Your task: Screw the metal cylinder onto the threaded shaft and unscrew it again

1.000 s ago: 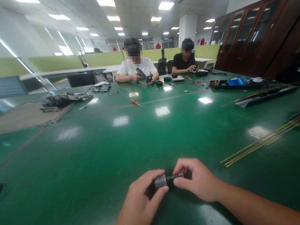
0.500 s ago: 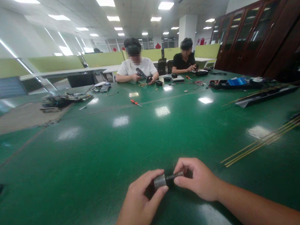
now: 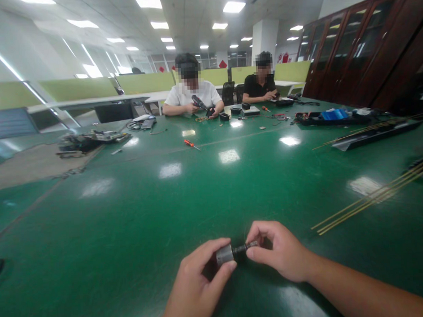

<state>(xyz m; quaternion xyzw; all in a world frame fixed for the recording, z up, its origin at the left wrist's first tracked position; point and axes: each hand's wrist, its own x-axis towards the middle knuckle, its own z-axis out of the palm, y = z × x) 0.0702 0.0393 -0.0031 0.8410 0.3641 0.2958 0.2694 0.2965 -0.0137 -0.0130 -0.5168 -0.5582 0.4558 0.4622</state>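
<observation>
My left hand [image 3: 202, 275] grips a short silver metal cylinder [image 3: 224, 255] between thumb and fingertips, low in the middle of the head view. A narrower dark stepped shaft [image 3: 239, 249] extends from its right end. On the far end of that shaft, the thumb and fingers of my right hand [image 3: 280, 251] are closed in a pinch. Cylinder and shaft lie in one line, tilted slightly up to the right, over the green tabletop [image 3: 147, 217]. The shaft's tip is partly covered by my right fingers.
An orange screwdriver [image 3: 190, 143] lies mid-table. Thin yellowish rods [image 3: 367, 203] and a dark metal channel [image 3: 375, 135] are at the right. Electronic parts [image 3: 88, 141] sit at the far left. Across the table, two people [image 3: 193, 98] handle devices.
Both hands keep their grips on the metal piece. Only a very slight shift of the right fingers on the shaft shows.
</observation>
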